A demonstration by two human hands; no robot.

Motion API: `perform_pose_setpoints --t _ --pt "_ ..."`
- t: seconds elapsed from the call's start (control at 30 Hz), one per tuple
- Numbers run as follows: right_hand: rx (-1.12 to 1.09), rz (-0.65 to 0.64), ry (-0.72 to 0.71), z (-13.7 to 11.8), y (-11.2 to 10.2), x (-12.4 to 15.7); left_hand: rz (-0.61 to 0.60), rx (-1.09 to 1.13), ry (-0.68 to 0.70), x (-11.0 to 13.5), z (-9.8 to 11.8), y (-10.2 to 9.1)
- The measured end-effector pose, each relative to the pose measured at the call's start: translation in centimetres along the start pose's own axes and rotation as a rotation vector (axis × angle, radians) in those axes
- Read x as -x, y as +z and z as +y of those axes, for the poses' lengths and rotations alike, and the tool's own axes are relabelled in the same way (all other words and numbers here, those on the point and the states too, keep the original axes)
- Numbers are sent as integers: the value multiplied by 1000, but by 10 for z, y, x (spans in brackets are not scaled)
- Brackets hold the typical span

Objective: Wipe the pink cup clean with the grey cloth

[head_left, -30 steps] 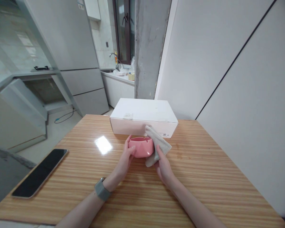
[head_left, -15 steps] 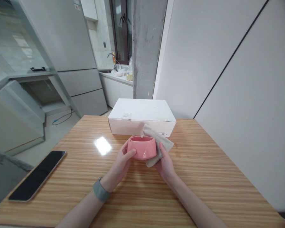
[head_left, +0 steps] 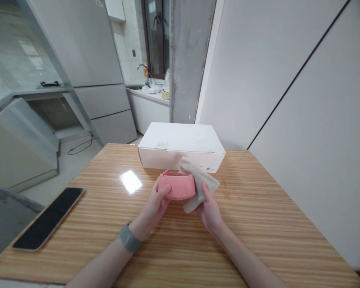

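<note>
A glossy pink ashtray (head_left: 177, 187) with notches in its rim is held up above the table, tilted so that its side faces me. My left hand (head_left: 154, 203) grips its left end, thumb on the front wall and the other fingers mostly hidden behind. In my right hand (head_left: 209, 209) is a grey cloth (head_left: 201, 182), pinched between thumb and fingers. The cloth lies against the right end of the ashtray, and one corner of it sticks up behind.
A closed white cardboard box (head_left: 181, 137) stands just beyond my hands on the wood-grain table (head_left: 258, 224). At the table's left edge lies a black-screened phone (head_left: 49, 219). A white wall (head_left: 312, 152) borders the right side; a fridge (head_left: 78, 48) and sink counter are farther back.
The ashtray has shifted slightly left and turned a little in my left hand. My right hand keeps its hold on the cloth. The whole view has shifted slightly.
</note>
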State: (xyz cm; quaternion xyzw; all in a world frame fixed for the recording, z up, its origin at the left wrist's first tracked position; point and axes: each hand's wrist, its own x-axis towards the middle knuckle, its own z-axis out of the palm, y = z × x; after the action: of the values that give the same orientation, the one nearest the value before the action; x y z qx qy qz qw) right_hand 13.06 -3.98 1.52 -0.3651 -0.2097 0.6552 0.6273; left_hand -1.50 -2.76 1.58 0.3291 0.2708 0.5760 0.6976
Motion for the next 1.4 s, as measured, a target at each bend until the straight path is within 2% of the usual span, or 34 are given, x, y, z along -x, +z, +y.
perform_pose_setpoints --t 0.27,0.5,0.73,0.83,1.07,1.27,1.4 --pt "27 45 14 5 -2 1 55 -6 5 -4 -1 -4" --pt "37 13 -71 9 0 3 197 -93 78 -8 -4 -5" --pt "17 102 -40 8 -8 -8 101 26 -2 -10 -3 -5" --pt "-12 127 -58 1 -7 -11 83 -15 0 -9 -3 -6" --pt "-67 13 -21 -11 0 -4 33 -167 127 -4 -2 -5" --pt "-78 -2 21 -10 -1 -1 -75 18 33 -1 -6 -4" --pt "-56 4 18 -10 0 0 -51 -10 37 1 -4 -2"
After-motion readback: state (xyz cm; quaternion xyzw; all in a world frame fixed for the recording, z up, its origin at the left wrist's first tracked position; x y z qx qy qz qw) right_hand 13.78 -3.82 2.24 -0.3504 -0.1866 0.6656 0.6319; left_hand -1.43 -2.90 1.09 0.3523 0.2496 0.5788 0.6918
